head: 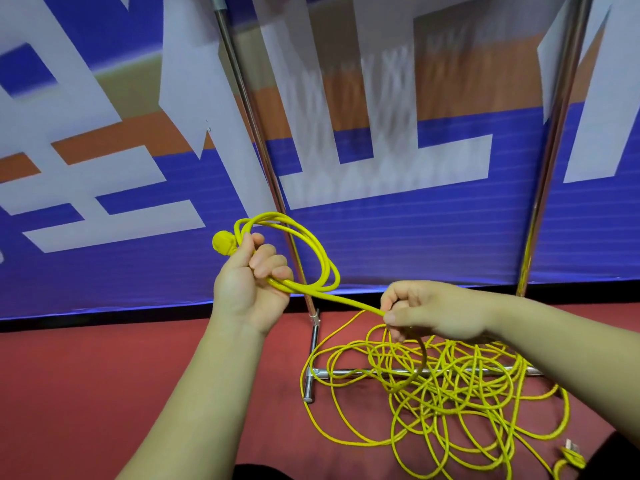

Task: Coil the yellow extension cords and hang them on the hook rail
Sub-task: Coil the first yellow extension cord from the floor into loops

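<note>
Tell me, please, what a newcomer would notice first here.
The bright yellow cord: the left hand grips a few small loops at centre, and the right hand pinches the strand leading from them. Below the right hand, a tangled heap of the same yellow lies on the red floor across a chrome stand's base.

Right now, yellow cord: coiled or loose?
Mostly loose: left hand holds few loops, right hand pinches the cord; tangle lies on red floor.

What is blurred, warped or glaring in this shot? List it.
Head view: the printed banner smears with blur near the top; the steel poles splay from wide-angle distortion; the left hand, right hand and yellow extension cord are sharp; light is even, shadows faint.
</note>
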Action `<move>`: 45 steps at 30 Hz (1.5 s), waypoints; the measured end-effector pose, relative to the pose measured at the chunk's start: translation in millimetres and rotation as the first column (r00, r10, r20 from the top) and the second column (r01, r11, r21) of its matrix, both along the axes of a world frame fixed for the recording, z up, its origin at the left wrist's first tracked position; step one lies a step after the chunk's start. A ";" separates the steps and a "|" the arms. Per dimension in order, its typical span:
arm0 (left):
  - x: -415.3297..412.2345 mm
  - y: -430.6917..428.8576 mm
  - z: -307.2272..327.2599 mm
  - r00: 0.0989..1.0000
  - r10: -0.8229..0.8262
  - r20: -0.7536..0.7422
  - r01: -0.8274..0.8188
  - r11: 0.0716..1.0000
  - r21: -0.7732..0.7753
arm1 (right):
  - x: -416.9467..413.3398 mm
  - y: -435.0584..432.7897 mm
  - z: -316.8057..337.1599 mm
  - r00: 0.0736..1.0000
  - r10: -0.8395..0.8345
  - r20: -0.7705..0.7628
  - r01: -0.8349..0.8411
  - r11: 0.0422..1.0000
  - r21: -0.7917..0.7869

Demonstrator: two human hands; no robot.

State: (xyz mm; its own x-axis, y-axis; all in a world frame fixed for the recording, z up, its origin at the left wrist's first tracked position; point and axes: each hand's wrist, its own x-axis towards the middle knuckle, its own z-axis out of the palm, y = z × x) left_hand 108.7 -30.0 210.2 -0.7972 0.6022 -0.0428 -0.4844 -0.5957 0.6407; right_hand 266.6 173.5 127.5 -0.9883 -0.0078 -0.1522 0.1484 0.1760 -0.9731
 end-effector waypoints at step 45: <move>-0.2 8.1 -9.7 0.992 -0.016 -0.129 -0.014 0.974 -0.228 | 27.5 14.8 24.8 0.954 -0.296 -0.044 0.289 0.950 -0.119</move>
State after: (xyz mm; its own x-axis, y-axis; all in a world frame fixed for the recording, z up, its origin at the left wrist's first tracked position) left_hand 108.5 -21.8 200.5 -0.8042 0.5895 -0.0759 -0.3896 -0.4264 0.8163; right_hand 294.1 188.3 152.4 -0.9572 0.2693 -0.1063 0.1172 0.0248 -0.9928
